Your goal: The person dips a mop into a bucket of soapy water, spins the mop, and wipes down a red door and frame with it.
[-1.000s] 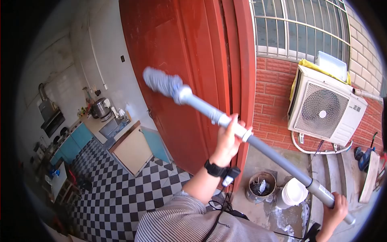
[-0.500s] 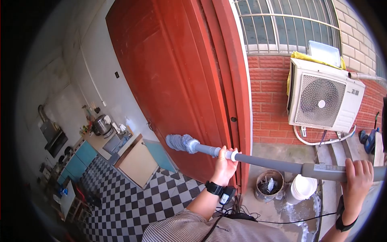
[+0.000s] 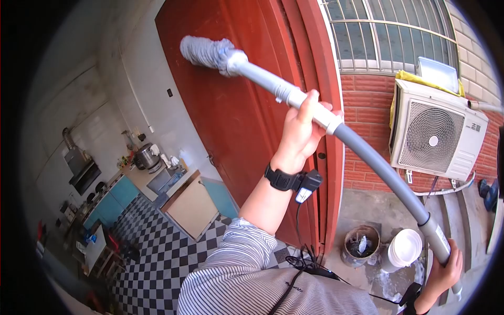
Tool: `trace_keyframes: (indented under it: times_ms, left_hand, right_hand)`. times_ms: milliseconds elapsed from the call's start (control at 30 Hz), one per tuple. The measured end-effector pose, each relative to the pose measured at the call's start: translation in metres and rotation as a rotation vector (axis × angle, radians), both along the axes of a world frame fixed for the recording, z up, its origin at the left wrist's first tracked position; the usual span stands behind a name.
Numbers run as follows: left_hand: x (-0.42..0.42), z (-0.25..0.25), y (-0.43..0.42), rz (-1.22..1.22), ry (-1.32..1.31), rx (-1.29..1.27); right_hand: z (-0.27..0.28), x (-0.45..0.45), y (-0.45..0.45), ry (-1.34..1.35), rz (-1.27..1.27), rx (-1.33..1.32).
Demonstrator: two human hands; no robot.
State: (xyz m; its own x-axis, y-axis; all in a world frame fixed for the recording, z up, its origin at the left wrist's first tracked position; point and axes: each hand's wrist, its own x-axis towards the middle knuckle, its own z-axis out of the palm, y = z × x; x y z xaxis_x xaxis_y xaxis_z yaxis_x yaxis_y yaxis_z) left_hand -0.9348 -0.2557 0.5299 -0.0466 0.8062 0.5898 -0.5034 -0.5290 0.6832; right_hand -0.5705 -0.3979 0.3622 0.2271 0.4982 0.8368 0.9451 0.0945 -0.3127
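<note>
A twist mop (image 3: 375, 165) with a grey shaft and a bundled grey-blue head slants across the view. Its head is raised at the upper left, in front of the red door (image 3: 247, 126); whether it touches the panel I cannot tell. My left hand (image 3: 303, 126) is wrapped round the white collar below the mop head, thumb along the shaft. Low on the right, my right hand (image 3: 445, 270) grips the thicker grey sleeve near the handle's other end. Both wrists wear black bands.
A bucket with dark contents (image 3: 361, 245) and a white bucket (image 3: 403, 249) stand on wet concrete beside steps. An air-conditioner unit (image 3: 433, 134) hangs on the red brick wall. Left of the door is a kitchen with a checkered floor (image 3: 152, 239). Black cables (image 3: 307, 257) hang at my waist.
The mop head has swung upward along the door with my left hand. My right hand has dropped lower, so the shaft now tilts steeply instead of lying nearly level.
</note>
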Motion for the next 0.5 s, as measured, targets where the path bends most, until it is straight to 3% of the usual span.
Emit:
trace_keyframes:
  times_ms: [200, 300, 433, 500]
  left_hand:
    - [0.042, -0.019, -0.003, -0.143, -0.125, 0.09]
    - [0.07, -0.07, -0.006, -0.263, -0.229, 0.078]
    - [0.111, -0.139, -0.015, -0.272, -0.324, -0.136]
    - [0.123, -0.162, -0.014, -0.279, -0.383, -0.234]
  right_hand:
    - [-0.009, 0.072, -0.014, -0.045, -0.086, 0.031]
    - [-0.003, 0.111, -0.024, -0.122, -0.14, 0.044]
    - [-0.009, 0.184, -0.013, -0.222, -0.212, 0.018]
    - [0.009, 0.204, -0.004, -0.325, -0.122, 0.01]
